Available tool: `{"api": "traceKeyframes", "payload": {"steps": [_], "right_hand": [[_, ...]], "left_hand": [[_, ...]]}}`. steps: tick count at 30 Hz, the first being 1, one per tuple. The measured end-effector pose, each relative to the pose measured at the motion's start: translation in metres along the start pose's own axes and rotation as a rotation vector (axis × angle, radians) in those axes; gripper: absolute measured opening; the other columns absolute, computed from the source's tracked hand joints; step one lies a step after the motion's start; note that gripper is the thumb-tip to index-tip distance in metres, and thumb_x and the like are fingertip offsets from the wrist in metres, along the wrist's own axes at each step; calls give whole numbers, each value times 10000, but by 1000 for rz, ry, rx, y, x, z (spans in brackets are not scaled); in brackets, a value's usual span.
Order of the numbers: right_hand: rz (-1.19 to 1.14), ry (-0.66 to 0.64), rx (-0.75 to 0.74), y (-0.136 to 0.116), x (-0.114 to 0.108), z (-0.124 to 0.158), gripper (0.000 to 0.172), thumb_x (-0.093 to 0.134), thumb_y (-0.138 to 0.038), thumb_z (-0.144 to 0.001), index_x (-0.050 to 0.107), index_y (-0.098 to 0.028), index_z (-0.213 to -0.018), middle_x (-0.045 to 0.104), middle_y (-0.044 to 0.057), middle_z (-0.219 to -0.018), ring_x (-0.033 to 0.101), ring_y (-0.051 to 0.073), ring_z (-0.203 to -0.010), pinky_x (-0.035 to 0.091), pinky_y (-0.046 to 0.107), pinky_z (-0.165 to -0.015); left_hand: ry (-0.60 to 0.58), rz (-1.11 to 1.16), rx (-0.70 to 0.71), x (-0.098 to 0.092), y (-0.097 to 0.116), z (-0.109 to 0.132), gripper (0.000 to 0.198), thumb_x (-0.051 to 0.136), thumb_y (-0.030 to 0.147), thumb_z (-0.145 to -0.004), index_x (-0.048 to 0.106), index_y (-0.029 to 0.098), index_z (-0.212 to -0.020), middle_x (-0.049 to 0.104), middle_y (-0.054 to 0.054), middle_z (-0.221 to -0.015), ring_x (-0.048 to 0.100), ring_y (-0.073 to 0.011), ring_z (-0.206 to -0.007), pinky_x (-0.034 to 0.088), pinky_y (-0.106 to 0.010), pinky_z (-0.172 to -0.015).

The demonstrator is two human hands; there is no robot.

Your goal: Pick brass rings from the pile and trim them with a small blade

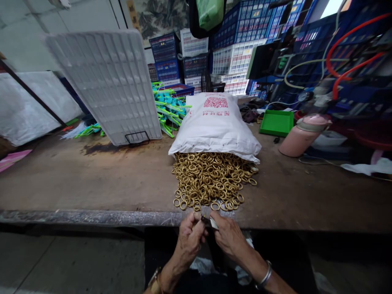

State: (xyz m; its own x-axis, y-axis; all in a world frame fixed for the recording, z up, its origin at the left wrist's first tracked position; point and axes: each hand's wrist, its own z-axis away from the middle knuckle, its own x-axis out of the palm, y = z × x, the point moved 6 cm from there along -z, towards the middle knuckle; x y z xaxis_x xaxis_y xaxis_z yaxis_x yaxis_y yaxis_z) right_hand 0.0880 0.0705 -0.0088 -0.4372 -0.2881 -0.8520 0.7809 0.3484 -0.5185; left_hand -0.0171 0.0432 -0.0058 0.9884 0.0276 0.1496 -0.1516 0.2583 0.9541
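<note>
Here, the left hand [190, 234] pinches something unclear; the right hand [226, 234] angles inward, grip around a pale object [213, 223].

Pale light glares from a blown-out opening [332, 8] beyond the tabletop's [92, 179] far right corner, washing out the white plastic crates [235, 59] near it. Below the tabletop's near edge, everything sinks into deep shadow. Towards its right edge, the pink bottle [301, 136] and red hose [335, 87] look smeared and stretched; the brass-coloured rings [211, 175] by the near edge are fairly crisp.
</note>
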Motion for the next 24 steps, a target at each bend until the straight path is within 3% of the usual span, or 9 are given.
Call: {"api": "traceKeyframes", "payload": {"steps": [4,9,15,20,24], "right_hand": [[51,-1,14,5,0,-1,277,359,-56,-619,470,-192,-833,585,3,-640,537,143,-590,264,235,-532],[84,94,88,23,-13,-7,216,351,-73,-725,491,-187,-843,585,12,-639,517,125,-552,235,233,-510],[136,234,189,35,-27,-12,137,396,-132,-776,496,-195,-848,600,14,-661,555,140,-598,253,229,-518],[237,190,165,24,-21,-13,152,459,-189,-784,472,-209,-935,635,28,-751,589,157,-659,243,234,-513],[304,142,204,22,-19,-17,129,437,-209,-800,461,-204,-927,639,42,-736,601,175,-658,225,245,-508]], "left_hand": [[-26,-14,20,3,4,10,338,522,487,-733,434,168,-665,469,44,-510,375,-38,-380,269,-152,-370],[-218,95,1,20,15,31,301,518,439,-762,432,163,-678,506,31,-520,393,-35,-371,288,-144,-360],[-154,420,-140,11,-7,18,291,523,416,-761,505,128,-733,558,-13,-662,377,-22,-370,256,-140,-312],[-121,525,-186,6,-13,12,184,566,308,-733,493,139,-738,596,-36,-695,432,-45,-390,253,-141,-307],[-126,602,-251,5,-14,12,229,588,257,-697,511,150,-885,583,-19,-667,477,-74,-429,286,-144,-315]]}}
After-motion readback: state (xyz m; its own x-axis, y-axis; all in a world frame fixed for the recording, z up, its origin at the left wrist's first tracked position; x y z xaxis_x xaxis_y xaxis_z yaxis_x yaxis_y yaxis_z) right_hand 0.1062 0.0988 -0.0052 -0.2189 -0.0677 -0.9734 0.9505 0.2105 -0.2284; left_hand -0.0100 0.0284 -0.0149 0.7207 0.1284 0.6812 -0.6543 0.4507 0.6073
